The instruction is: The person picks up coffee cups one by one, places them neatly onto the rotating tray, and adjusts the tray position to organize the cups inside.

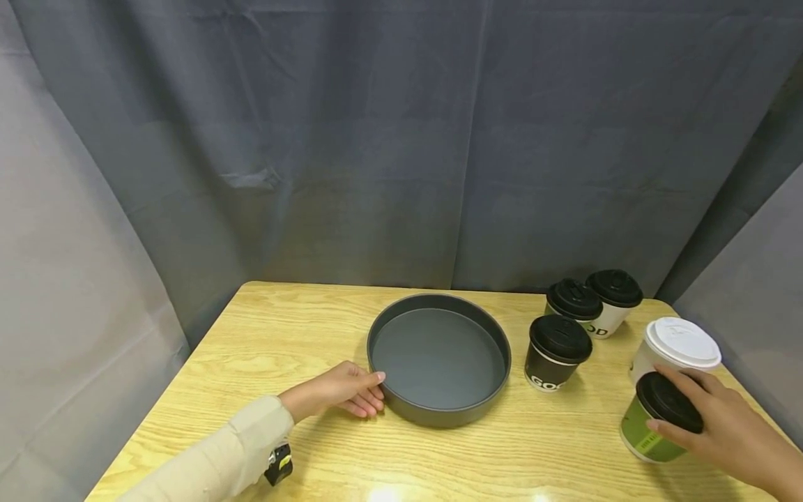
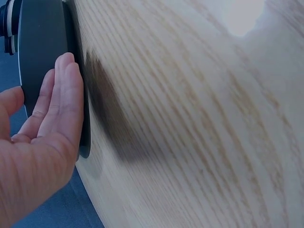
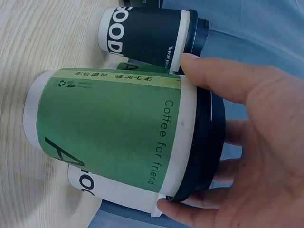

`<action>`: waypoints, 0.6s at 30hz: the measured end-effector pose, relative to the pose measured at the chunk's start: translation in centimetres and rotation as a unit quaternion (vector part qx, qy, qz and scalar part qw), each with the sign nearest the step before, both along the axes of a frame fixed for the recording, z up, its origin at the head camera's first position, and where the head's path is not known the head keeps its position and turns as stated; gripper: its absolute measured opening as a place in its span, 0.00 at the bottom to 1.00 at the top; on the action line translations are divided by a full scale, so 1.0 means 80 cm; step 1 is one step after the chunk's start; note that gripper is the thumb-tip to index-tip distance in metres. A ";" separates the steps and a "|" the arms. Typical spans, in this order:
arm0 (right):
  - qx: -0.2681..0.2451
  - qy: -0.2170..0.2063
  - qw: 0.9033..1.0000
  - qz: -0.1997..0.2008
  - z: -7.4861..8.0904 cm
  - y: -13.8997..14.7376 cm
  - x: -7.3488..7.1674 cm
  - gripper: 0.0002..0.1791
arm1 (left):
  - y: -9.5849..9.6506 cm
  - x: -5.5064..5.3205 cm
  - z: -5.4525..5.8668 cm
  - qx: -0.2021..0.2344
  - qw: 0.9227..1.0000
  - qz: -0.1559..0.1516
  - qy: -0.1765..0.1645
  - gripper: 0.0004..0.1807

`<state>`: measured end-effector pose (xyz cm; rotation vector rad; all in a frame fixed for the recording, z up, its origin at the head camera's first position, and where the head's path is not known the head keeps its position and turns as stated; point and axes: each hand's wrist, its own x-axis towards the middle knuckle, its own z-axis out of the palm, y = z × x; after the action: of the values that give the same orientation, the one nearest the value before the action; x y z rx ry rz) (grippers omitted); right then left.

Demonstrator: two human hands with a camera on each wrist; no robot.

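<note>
A round dark grey pan (image 1: 442,362) with a low wall lies on the wooden table. My left hand (image 1: 354,390) holds its near left edge, thumb over the rim and fairly straight fingers (image 2: 69,97) along the outer wall. At the right, my right hand (image 1: 718,425) grips a green paper cup (image 3: 111,126) by its black lid (image 1: 670,402). Thumb and fingertips sit on opposite sides of the lid. The cup is about upright; whether its base touches the table I cannot tell. Right behind it stands a white cup with a white lid (image 1: 684,341).
Right of the pan stands a black cup (image 1: 555,354) with a black lid. Behind it are a green cup (image 1: 572,300) and a white cup (image 1: 616,303), both black-lidded. Grey curtains (image 1: 376,139) hang behind and beside the wooden table (image 1: 270,335).
</note>
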<state>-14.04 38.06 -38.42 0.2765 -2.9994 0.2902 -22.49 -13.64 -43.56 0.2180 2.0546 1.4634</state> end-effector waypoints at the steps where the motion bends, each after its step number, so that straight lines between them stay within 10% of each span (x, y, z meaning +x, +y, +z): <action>1: -0.001 0.001 1.000 -0.001 0.000 0.000 0.000 0.51 | 0.000 0.000 0.000 0.000 1.000 0.000 0.000 0.25; 18: -0.006 0.067 0.998 0.014 0.012 -0.019 0.004 0.50 | -0.001 -0.003 -0.003 0.007 1.000 -0.004 -0.002 0.26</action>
<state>-13.72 36.53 -37.46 0.3231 -2.8627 0.2796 -22.73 -13.70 -43.83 0.2298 2.0388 1.4720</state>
